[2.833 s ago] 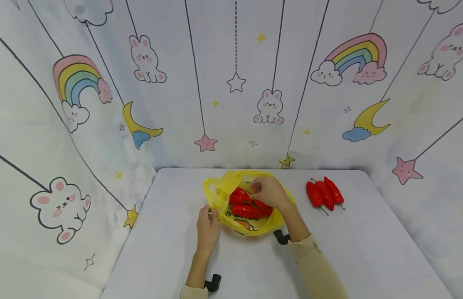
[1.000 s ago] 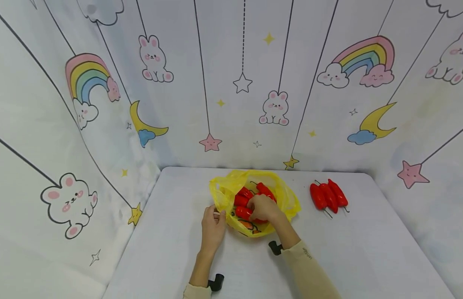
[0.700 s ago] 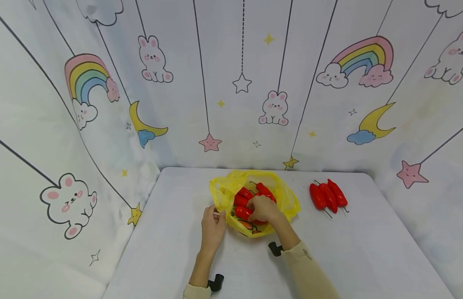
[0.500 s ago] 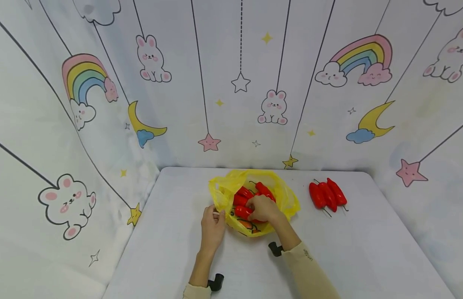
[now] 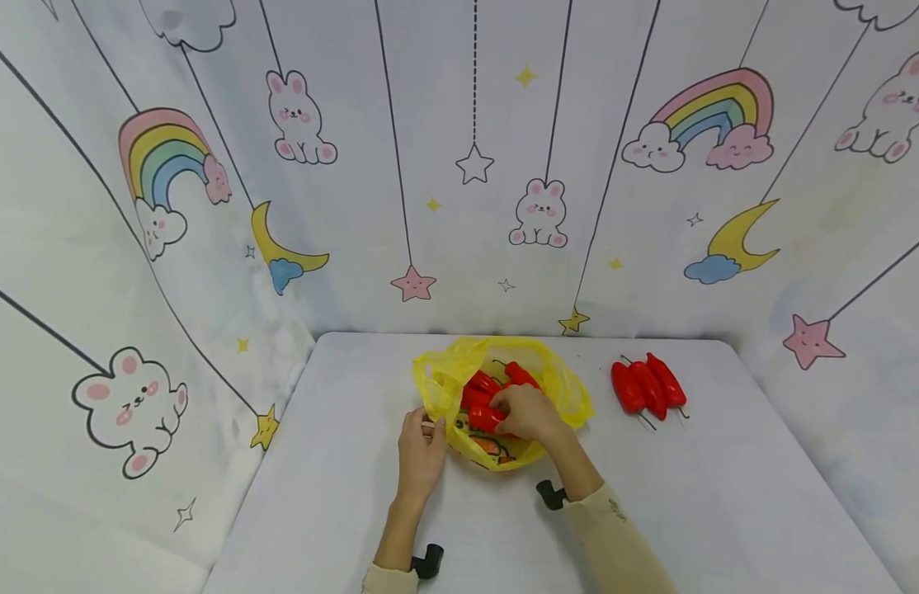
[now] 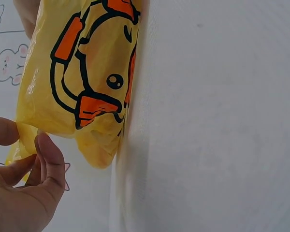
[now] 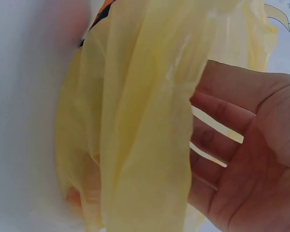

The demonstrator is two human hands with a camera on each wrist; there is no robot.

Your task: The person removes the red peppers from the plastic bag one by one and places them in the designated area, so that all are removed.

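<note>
A yellow plastic bag (image 5: 571,388) with a printed cartoon lies mouth toward me on the white table, with several red peppers inside. At its left rim my left hand (image 5: 421,450) pinches the plastic between thumb and fingers. The left wrist view shows this left hand (image 6: 29,188) at the bag's edge. My right hand (image 5: 530,412) reaches into the bag, its fingers bent over a red pepper (image 5: 485,418) near the front. Behind the bag's wall (image 7: 145,121), the right fingertips are hidden in the right wrist view.
Three red peppers (image 5: 648,386) lie side by side on the table (image 5: 697,495), right of the bag. A cloth backdrop (image 5: 355,124) with rabbits, moons and rainbows rises behind and beside the table.
Since the oldest frame my right hand has gone lower into the bag onto the front pepper. In the last half second hand and pepper shift slightly together. My left hand keeps its hold.
</note>
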